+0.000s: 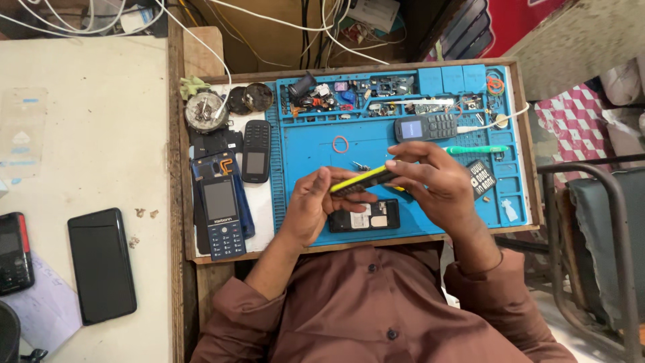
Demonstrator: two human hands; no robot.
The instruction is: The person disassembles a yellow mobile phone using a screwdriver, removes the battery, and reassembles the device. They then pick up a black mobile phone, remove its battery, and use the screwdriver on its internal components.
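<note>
Both my hands hold a slim phone with a yellow edge (363, 179) above the blue repair mat (316, 144). My left hand (312, 205) grips its left end with fingers curled around it. My right hand (430, 181) covers its right end from above. Directly under the held phone lies an opened black phone body (366, 218) on the mat. A small screw or metal part (360, 165) lies just beyond the phone.
A dark keypad phone (423, 127) with a white cable, a green tool (480, 149) and an orange rubber ring (340, 143) lie on the mat. Blue phone (222, 215), black phone (256, 150) and solder tin (205, 111) sit left. A smartphone (102, 264) lies on the white table.
</note>
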